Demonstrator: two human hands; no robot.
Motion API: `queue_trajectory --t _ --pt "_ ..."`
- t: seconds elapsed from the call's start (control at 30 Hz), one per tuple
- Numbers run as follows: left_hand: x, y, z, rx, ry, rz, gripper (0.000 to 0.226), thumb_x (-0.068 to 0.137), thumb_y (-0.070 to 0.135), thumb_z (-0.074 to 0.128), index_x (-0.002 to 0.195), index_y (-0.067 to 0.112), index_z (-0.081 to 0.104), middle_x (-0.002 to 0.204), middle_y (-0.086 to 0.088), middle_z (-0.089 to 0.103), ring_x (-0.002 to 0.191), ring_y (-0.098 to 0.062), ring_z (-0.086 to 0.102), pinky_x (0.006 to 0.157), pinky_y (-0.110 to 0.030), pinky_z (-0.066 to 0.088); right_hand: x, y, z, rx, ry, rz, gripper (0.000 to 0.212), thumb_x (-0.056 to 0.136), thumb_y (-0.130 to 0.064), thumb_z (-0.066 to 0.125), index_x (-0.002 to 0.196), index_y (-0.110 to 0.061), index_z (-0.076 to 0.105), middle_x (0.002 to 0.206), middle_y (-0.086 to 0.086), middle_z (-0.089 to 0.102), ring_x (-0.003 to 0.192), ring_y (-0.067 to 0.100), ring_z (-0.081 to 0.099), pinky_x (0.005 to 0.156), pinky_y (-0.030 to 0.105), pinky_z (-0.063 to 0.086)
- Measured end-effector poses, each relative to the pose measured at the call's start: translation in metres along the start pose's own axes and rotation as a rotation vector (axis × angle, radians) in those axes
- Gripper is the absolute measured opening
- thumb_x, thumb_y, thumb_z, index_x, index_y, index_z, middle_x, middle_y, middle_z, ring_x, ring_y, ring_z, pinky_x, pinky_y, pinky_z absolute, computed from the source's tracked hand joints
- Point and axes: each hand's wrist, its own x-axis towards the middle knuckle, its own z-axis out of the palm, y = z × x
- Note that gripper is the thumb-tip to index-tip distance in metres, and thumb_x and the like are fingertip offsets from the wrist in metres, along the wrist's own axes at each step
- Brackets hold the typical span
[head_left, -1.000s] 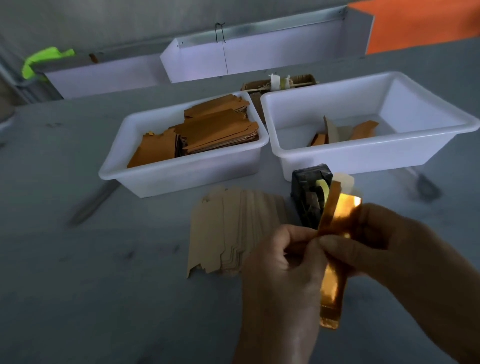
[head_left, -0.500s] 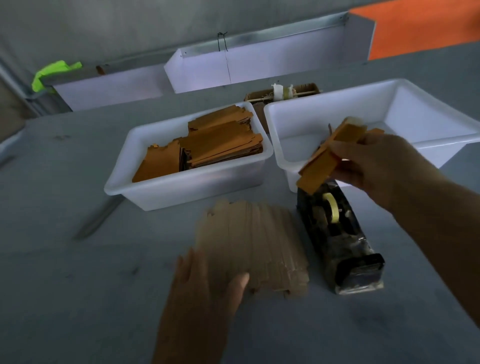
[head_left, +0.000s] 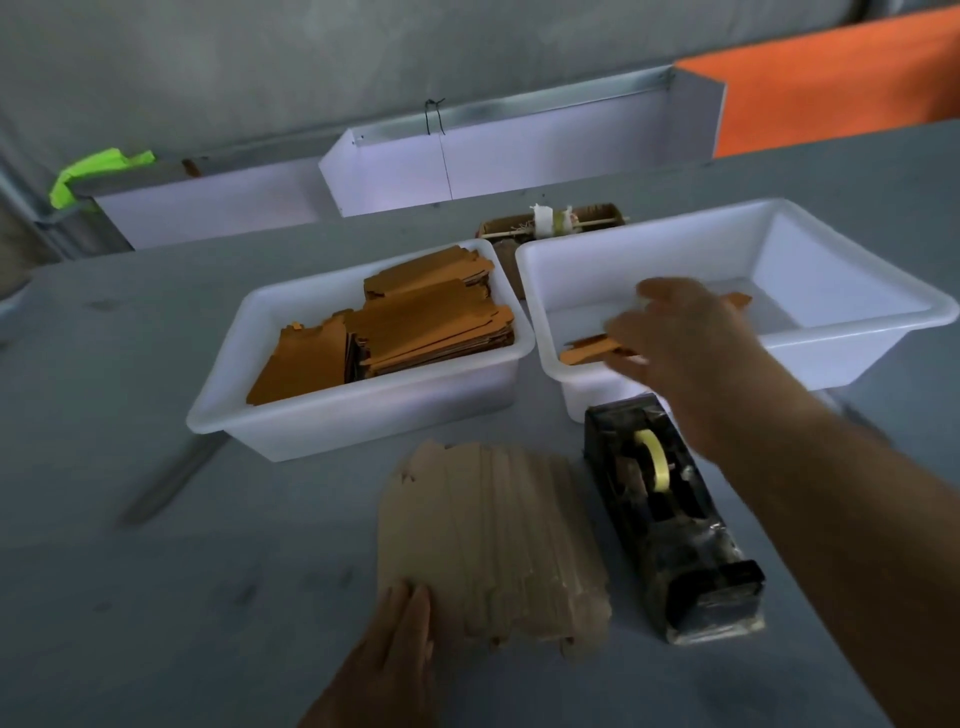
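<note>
My right hand (head_left: 685, 348) hovers over the near left corner of the right white tub (head_left: 852, 291), fingers loosely spread and blurred. Just beneath its fingertips a folded orange piece (head_left: 584, 353) lies in the tub, with another orange piece (head_left: 737, 300) behind the hand. My left hand (head_left: 397, 644) rests with straight fingers on the near left corner of a fanned stack of tan card blanks (head_left: 493, 535) on the grey table. A black tape dispenser (head_left: 675, 530) with a yellowish roll stands right of the stack.
The left white tub (head_left: 358, 421) holds stacked orange card blanks (head_left: 426, 327). Behind the tubs sits a small cardboard holder (head_left: 556, 221), then long white troughs (head_left: 498, 161) along the wall. A green tape scrap (head_left: 88, 171) is far left, and an orange panel (head_left: 841, 78) far right.
My right hand carried the folded orange piece from the dispenser into the right tub and let go. My left hand dropped onto the tan stack and stays there.
</note>
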Motion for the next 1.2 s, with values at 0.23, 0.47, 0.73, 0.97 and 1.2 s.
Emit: queue_trajectory --t 0.23,0.47,0.73,0.97,1.2 --pt "0.002 -0.001 -0.001 -0.092 -0.057 -0.134 0.075 0.100 0.040 0.019 0.068 0.002 0.075 0.070 -0.013 0.073 0.048 -0.022 0.069 0.050 -0.027 0.048 -0.035 0.014 0.019 -0.127 -0.244 -0.003 0.035 0.091 -0.018 0.059 0.125 -0.024 0.051 0.117 -0.001 0.053 0.099 0.017 0.061 0.088 0.033 0.054" --pt "-0.001 -0.005 -0.005 -0.118 -0.118 -0.240 0.045 0.081 0.032 0.040 0.075 0.007 0.078 0.080 -0.009 0.075 0.064 -0.023 0.073 0.036 -0.027 0.049 -0.051 0.030 0.030 -0.266 -0.432 0.009 0.042 0.090 -0.022 0.060 0.130 -0.026 0.048 0.126 -0.006 0.052 0.108 0.014 0.056 0.094 0.037 0.051" --pt "-0.004 -0.012 -0.001 -0.177 -0.041 -0.112 0.044 0.081 0.030 0.043 0.080 0.004 0.078 0.088 -0.003 0.074 0.080 -0.016 0.046 0.042 -0.030 0.054 -0.059 0.046 0.033 -0.301 -0.462 0.045 0.041 0.090 -0.026 0.058 0.130 -0.028 0.049 0.117 -0.007 0.057 0.104 0.011 0.056 0.090 0.030 0.050" --pt "-0.006 -0.001 0.000 -0.074 0.102 -0.293 0.032 0.075 0.020 0.043 0.066 0.007 0.070 0.066 -0.011 0.065 0.076 -0.021 0.044 0.046 -0.035 0.046 -0.062 0.051 0.033 -0.321 -0.456 0.021 0.038 0.090 -0.025 0.058 0.127 -0.027 0.051 0.111 -0.011 0.057 0.107 0.008 0.055 0.087 0.021 0.047" --pt "0.002 0.006 -0.005 -0.365 0.152 -0.424 0.029 0.076 0.032 0.052 0.063 0.012 0.067 0.083 -0.007 0.065 0.083 -0.014 0.051 0.070 -0.018 0.036 -0.067 0.049 0.031 -0.280 -0.420 0.035 0.039 0.090 -0.029 0.057 0.129 -0.026 0.050 0.120 -0.009 0.059 0.111 0.008 0.055 0.101 0.032 0.046"
